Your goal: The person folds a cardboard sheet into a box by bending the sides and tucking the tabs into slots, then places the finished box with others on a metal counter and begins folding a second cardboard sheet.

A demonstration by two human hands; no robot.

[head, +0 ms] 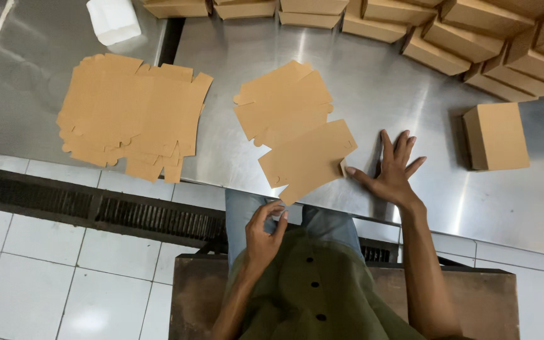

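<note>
A flat brown cardboard box blank (308, 158) lies tilted at the near edge of the steel table (373, 94). My left hand (264, 232) pinches its lower corner, which hangs past the table edge. My right hand (393, 169) rests flat on the steel with fingers spread, its thumb touching the blank's right edge. Just beyond lies a small stack of more flat blanks (283, 101).
A larger pile of flat blanks (130, 116) lies to the left. One folded brown box (497, 136) stands at the right, and several folded boxes (461, 41) line the far edge. A white container (114, 20) sits far left. Below are a tiled floor and a drain grate (89, 211).
</note>
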